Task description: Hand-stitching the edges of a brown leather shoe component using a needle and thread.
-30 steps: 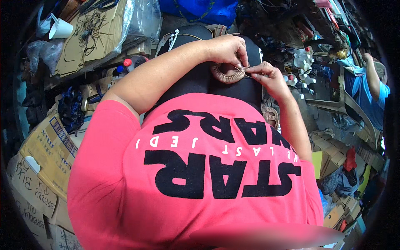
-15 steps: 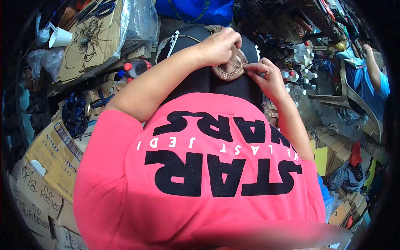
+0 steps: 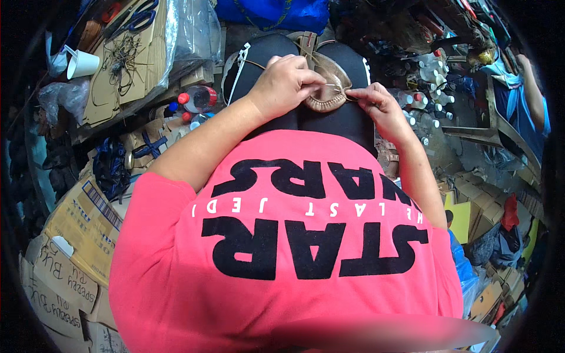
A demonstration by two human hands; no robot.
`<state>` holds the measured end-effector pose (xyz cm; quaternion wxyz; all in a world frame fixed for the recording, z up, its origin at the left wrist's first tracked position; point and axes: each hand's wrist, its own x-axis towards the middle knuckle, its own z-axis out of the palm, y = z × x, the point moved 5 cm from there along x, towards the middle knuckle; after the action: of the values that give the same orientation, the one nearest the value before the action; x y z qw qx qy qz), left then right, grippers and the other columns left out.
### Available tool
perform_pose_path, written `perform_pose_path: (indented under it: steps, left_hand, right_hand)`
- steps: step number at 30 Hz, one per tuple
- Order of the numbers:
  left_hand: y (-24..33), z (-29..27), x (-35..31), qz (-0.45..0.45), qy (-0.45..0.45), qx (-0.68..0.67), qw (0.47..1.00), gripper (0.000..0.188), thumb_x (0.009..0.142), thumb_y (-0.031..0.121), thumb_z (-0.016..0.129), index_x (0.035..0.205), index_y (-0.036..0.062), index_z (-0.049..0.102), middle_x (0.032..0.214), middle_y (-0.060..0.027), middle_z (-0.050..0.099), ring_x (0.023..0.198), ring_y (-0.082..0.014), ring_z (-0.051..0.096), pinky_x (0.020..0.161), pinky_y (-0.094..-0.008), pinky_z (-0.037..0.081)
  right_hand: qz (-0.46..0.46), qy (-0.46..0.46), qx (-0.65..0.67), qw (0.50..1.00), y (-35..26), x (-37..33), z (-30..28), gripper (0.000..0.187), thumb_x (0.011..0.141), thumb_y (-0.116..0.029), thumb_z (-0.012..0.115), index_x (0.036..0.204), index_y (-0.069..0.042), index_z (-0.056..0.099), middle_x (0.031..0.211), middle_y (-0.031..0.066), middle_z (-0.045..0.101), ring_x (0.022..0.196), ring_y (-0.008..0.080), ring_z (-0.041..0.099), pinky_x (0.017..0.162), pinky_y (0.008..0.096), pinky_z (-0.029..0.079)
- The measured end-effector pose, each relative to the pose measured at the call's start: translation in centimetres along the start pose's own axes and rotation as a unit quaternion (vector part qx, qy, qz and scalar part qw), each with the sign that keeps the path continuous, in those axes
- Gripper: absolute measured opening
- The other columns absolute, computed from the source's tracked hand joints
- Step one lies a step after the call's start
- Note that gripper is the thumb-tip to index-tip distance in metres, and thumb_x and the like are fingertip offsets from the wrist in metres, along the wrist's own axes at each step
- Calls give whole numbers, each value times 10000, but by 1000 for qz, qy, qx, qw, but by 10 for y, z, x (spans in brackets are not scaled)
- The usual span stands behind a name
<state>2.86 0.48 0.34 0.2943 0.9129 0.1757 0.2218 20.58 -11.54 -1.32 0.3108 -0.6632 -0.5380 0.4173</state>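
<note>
A tan shoe upper [image 3: 325,105] with puckered stitching along its rounded toe lies across my dark-trousered thighs. At its left side, my left hand [image 3: 286,86] is closed, fingertips pinched at a thin pale strand [image 3: 332,86] that runs over the opening; whether it is thread or a needle I cannot tell. My right hand [image 3: 381,107] pinches the upper's right edge between thumb and fingers, where the strand meets the seam. A brown cord [image 3: 254,63] passes over my left knee. Straps or flaps [image 3: 307,44] of the upper reach up between my knees.
Cardboard sheets [image 3: 120,76] with scissors [image 3: 141,16] and tangled cords stand at the left, beside a white cup [image 3: 82,64]. Plastic bottles [image 3: 432,76] crowd the right. Ahead sits a blue bag [image 3: 276,13]. Another person's arm [image 3: 532,94] shows at far right.
My left hand has come down and leftward from above the upper, uncovering its opening and the pale strand. My right hand stays at the upper's right edge.
</note>
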Motion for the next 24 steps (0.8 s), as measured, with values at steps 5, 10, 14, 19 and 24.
perform_pose_path:
  steps: [5,10,14,19,24]
  left_hand:
    - [-9,8,8,-5,-19,-98,995,176,734,82,705,888,165,728,755,-49,537,766,-223,533,663,-334,431]
    - [-13,14,8,-11,-23,-77,997,174,733,78,706,879,170,730,743,-54,527,758,-228,532,671,-338,435]
    - [-13,15,8,0,-20,-62,998,166,737,91,705,878,175,730,742,-54,529,759,-239,536,672,-345,439]
    - [-9,19,10,-12,-57,-46,997,155,743,111,698,877,182,731,744,-61,545,732,-238,550,671,-351,447]
    - [-17,25,22,-39,-109,-103,988,165,740,74,684,873,161,730,755,-69,564,734,-236,572,667,-331,457]
  right_hand:
    - [-1,-42,-9,999,6,11,-5,336,797,93,525,1051,-68,674,874,15,495,870,126,490,837,230,398]
    - [-4,-50,2,999,6,15,-7,284,826,56,538,1039,-68,679,915,23,531,932,133,507,862,242,395]
    - [4,-54,1,999,6,16,-7,259,837,37,546,1032,-66,681,916,27,543,939,135,509,872,245,390]
    - [13,-64,50,997,13,17,-5,277,821,49,554,1033,-65,691,905,20,546,930,130,508,865,236,390]
    - [34,-80,82,993,21,21,-6,311,798,75,553,1032,-67,702,872,5,532,904,120,496,845,218,385]
